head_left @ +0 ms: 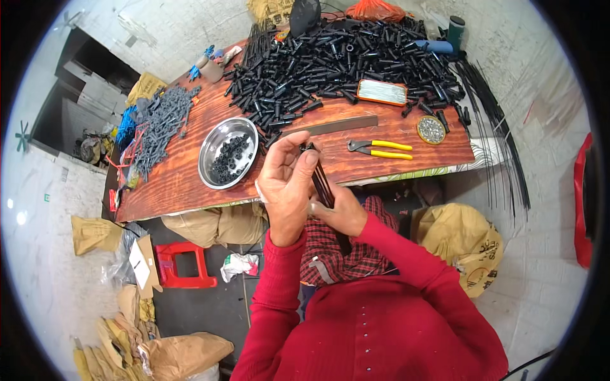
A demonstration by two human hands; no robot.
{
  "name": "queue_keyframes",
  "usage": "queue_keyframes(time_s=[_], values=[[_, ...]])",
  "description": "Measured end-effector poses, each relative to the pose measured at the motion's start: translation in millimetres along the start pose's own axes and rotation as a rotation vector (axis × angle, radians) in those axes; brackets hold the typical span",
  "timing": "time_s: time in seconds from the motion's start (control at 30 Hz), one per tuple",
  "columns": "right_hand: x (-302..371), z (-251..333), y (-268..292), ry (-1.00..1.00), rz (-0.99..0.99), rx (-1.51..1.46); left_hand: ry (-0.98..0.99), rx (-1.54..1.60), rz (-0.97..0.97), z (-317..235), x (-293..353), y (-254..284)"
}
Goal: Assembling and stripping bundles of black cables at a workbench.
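A bundle of thin dark rods (323, 185) slants between my hands, in front of the table's near edge. My right hand (346, 211) is closed around its lower part. Above and to the left, my left hand (287, 181) is raised palm up, its thumb and forefinger pinched at the rods' upper end on a small black piece (306, 147). The exact shape of that piece is partly hidden by the fingers. Close to my left hand stands a steel bowl (204, 166) with many small black parts (232, 155) in it.
The wooden table (171, 189) bears a large heap of black tubes (330, 60), yellow-handled pliers (381, 149), a flat bar (340, 124), an orange-rimmed tray (382, 93) and a round tin (431, 129). Grey parts (166, 127) lie left. Long black rods (502, 133) overhang the right edge.
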State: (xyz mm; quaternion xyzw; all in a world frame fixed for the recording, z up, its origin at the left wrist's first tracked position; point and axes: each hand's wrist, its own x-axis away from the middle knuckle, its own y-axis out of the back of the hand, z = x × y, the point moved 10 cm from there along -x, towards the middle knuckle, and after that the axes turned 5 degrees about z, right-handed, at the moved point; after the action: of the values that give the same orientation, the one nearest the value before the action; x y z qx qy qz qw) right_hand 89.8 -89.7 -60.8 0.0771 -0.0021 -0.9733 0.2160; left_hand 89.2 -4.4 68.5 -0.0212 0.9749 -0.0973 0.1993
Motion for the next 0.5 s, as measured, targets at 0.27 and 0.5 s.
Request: queue_keyframes(time_s=[0.27, 0.5], values=[[-12, 135, 65, 0.511, -0.025, 0.035, 0.001, 0.071, 0.071, 0, 0, 10], [-17, 170, 50, 0.672, 0.010, 0.390, -0.008, 0.076, 0.106, -3, 2, 9]])
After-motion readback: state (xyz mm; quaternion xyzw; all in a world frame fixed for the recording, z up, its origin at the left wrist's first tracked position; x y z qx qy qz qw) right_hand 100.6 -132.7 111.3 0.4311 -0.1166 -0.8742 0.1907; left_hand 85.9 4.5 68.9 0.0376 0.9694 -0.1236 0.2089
